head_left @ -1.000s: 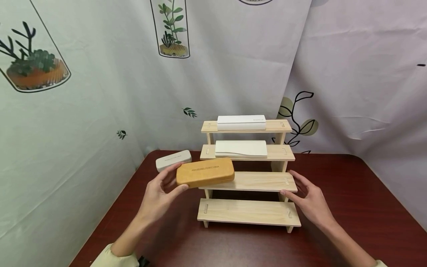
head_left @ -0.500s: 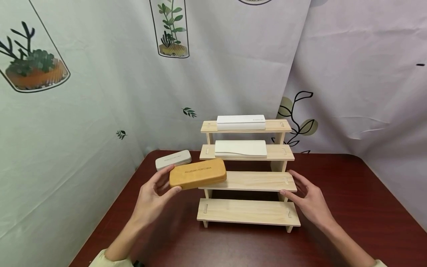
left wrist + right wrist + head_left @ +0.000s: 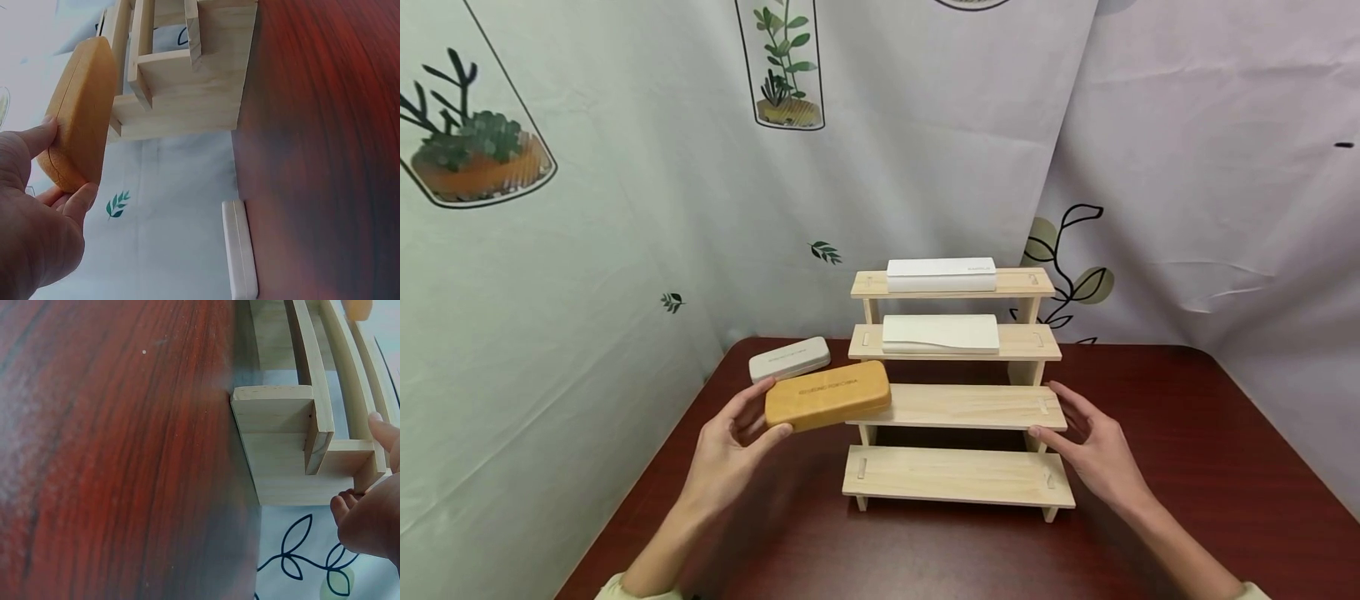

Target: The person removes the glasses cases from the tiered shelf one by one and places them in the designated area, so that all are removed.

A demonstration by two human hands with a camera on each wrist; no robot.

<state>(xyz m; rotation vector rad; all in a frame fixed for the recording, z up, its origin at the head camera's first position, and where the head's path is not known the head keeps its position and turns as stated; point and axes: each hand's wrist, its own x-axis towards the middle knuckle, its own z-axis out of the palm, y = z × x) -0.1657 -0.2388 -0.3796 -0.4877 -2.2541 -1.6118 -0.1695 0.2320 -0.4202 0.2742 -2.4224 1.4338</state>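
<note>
My left hand [image 3: 722, 454] pinches the left end of a mustard-yellow glasses case [image 3: 827, 396], thumb at the front and fingers behind. The case is held in the air, slightly tilted, and overlaps the left end of a shelf in the head view. Lettering runs across its lid; the left wrist view shows its side seam [image 3: 70, 87]. My right hand [image 3: 1101, 458] grips the right end of the second shelf from the bottom on a stepped wooden display rack [image 3: 955, 477], thumb on the front edge. In the right wrist view the fingers [image 3: 342, 506] curl by that shelf's end.
A white-grey glasses case [image 3: 790, 358] lies on the dark red table [image 3: 955, 558], left of the rack. On the top shelf sits a white case [image 3: 942, 277]; a cream flap-front case [image 3: 940, 333] rests on the shelf below. A printed curtain [image 3: 880, 167] hangs close behind.
My left hand has drawn the yellow glasses case leftward and slightly down, uncovering more of the shelf. The right hand and rack have stayed in place.
</note>
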